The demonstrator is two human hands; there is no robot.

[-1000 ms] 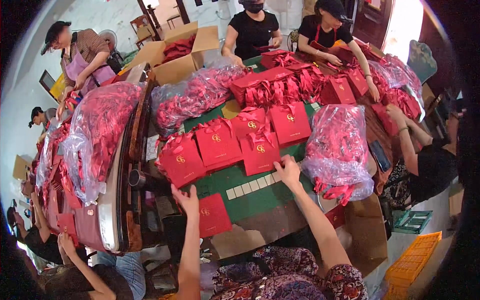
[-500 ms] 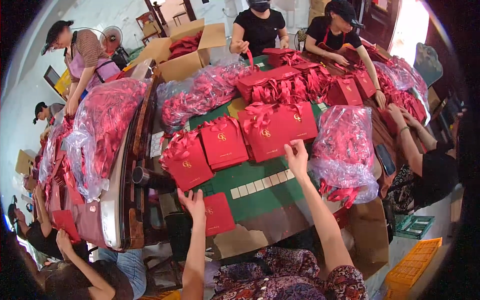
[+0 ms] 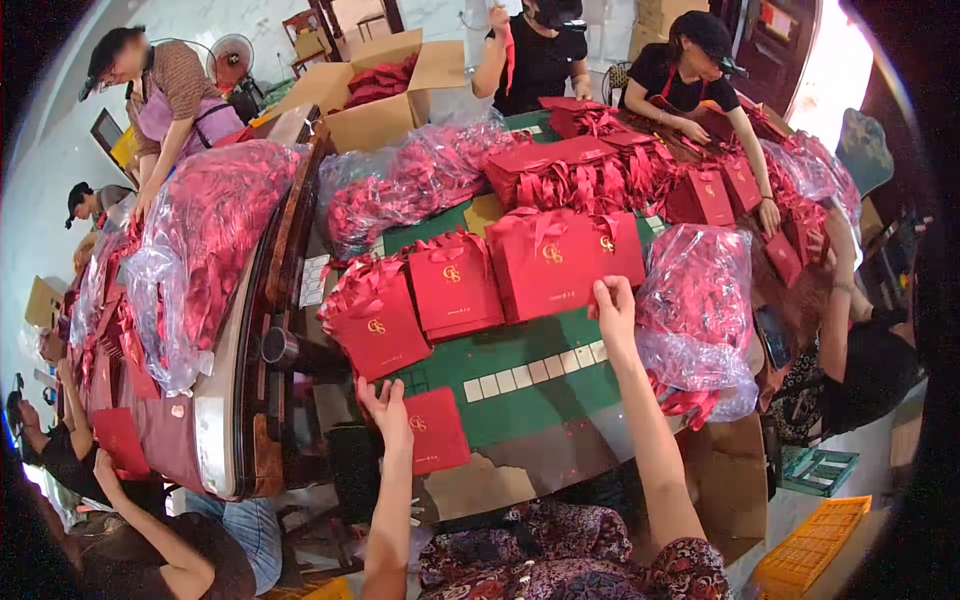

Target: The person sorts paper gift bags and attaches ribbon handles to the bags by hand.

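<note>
Red paper gift bags with ribbon handles stand in rows across the green table [image 3: 520,408]: a left row [image 3: 375,335], a middle row [image 3: 455,285] and a wider right row [image 3: 565,270]. At the lower edge of the right row is my right hand [image 3: 615,305], its fingers bent but apart, with nothing seen in them. Whether the fingertips press on the bag, I cannot tell. My left hand [image 3: 388,408] is open, palm up, below the left row. Beside it a single flat red bag [image 3: 437,430] lies near the table's front edge, partly behind that hand.
Clear plastic sacks of red bags lie to the right [image 3: 697,300], behind [image 3: 410,185] and on the left table [image 3: 210,250]. A dark cup [image 3: 280,346] stands at left. Co-workers handle bags around the tables. An open cardboard box [image 3: 385,95] is behind, an orange crate [image 3: 815,545] lower right.
My right hand has shifted slightly right along the lower edge of the right row. My left hand stays nearly still. The co-worker at the back has raised a hand with a red ribbon.
</note>
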